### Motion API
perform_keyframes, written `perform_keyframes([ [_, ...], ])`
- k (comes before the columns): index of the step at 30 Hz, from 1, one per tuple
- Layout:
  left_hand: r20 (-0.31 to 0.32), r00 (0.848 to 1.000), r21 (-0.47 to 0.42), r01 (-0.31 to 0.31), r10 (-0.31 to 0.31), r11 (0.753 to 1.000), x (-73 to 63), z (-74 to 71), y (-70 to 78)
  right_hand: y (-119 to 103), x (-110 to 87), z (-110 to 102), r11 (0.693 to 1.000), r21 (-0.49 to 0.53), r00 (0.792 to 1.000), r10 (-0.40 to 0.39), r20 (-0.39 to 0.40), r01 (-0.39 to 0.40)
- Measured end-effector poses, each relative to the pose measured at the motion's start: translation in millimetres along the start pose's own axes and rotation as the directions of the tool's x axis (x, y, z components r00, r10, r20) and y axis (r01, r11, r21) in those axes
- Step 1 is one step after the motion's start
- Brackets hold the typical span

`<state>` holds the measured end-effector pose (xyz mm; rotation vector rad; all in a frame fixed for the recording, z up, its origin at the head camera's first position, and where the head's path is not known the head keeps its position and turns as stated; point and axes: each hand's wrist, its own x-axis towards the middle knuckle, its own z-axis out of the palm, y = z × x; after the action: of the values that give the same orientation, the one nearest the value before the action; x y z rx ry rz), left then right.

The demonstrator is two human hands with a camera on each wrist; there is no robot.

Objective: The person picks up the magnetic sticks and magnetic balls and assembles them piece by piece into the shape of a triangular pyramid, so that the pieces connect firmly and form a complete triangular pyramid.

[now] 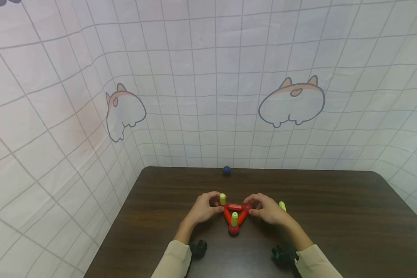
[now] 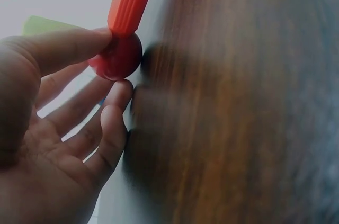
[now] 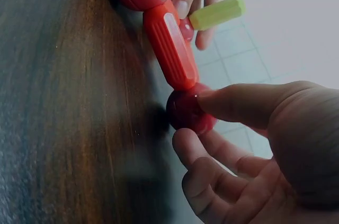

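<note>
Evidently, the red triangle (image 1: 235,207) of sticks and balls sits on the dark wooden surface (image 1: 333,216) between two hands; the left hand (image 1: 205,208) has its grip pinching the left ball (image 2: 117,60), thumb against fingers; the right hand (image 1: 268,210) likewise pinches the right ball (image 3: 190,110); green sticks (image 1: 234,219) stand upright on the left ball and the near ball (image 1: 234,230); another green stick (image 1: 282,205), partly hidden, shows beside the right hand; a blue ball (image 1: 226,170) rests near the far edge.

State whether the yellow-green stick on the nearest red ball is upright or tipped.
Upright: the yellow-green stick rises from the nearest red ball, pointing away from the table in the right wrist view.
</note>
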<state>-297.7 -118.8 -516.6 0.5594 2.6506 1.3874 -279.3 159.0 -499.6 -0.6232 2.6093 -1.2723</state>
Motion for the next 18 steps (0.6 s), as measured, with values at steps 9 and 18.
perform_keyframes([
  [9,-0.038,0.999,-0.022,0.025,-0.026,0.999,0.1,1.5,0.4,3.7,1.8,-1.3,0.999,0.041,1.0,0.005,0.012,-0.005],
  [18,-0.012,1.0,-0.018,0.015,-0.015,1.0,-2.5,0.3,2.5,3.7,1.0,-1.8,0.997,0.012,0.994,0.074,-0.082,-0.073],
])
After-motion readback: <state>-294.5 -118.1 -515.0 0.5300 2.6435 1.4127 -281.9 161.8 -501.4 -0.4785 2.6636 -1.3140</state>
